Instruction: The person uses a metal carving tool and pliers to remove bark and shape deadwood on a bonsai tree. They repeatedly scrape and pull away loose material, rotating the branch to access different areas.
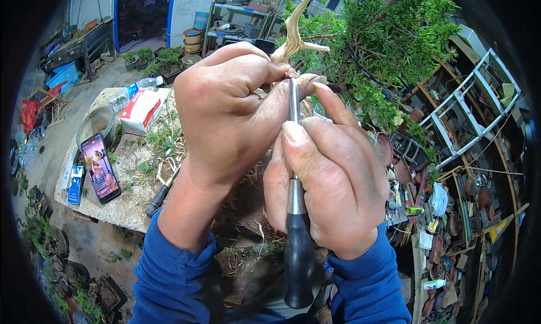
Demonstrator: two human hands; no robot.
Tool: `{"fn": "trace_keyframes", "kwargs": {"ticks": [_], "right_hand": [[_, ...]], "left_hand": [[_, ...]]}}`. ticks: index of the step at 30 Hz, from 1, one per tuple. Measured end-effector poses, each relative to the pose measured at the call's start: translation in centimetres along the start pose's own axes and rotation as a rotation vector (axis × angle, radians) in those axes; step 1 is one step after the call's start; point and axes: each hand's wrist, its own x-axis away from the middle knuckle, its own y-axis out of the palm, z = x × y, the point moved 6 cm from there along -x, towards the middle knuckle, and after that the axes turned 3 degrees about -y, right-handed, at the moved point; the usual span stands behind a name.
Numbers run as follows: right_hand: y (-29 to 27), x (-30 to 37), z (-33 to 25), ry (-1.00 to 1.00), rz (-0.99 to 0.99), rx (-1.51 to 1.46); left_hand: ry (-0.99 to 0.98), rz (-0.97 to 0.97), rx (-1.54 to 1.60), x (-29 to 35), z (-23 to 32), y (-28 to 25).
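Note:
My left hand [225, 101] is closed around a pale, bare piece of bonsai deadwood [293, 35], whose forked tip rises above the fist. In my right hand [341, 183] is a wood-carving chisel [299, 256] with a steel shank and black handle, held upright. The fingers wrap its shank and the thumb lies along it. The chisel's end meets the wood beside my left thumb; its cutting edge is hard to make out. Green conifer foliage [377, 53] spreads just beyond both hands. Most of the gripped wood is hidden by my fingers.
On the stone table [132, 214] at left lie a phone [100, 167], a tissue pack [141, 111], a blue box [75, 184], a grey bowl [96, 124] and another dark-handled tool [162, 195]. A metal ladder [470, 107] and cluttered shelving stand at right. Potted plants [166, 62] sit behind.

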Motion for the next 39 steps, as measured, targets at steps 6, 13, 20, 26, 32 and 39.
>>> {"fn": "trace_keyframes", "kwargs": {"ticks": [6,13,20,26,32,39], "right_hand": [[0.4,1.8,0.4,-0.033,0.021,0.005],[0.6,3.7,0.5,-0.079,0.096,-0.013],[0.2,4.8,0.4,0.071,-0.007,-0.059],[0.4,6.2,0.4,0.084,0.012,-0.093],[0.6,9.0,0.3,0.126,0.021,-0.161],[-1.1,11.3,0.9,0.407,0.063,-0.364]], "left_hand": [[0.114,0.007,0.007,0.6,-0.2,0.2],[0.098,0.041,0.027,1.8,-1.2,0.6],[0.147,0.028,-0.041,2.6,-1.7,0.6],[0.218,-0.007,-0.097,3.6,-1.8,0.9],[0.237,-0.124,-0.248,5.0,-1.3,1.6],[0.026,-0.278,-0.122,6.0,-2.0,0.8]]}}
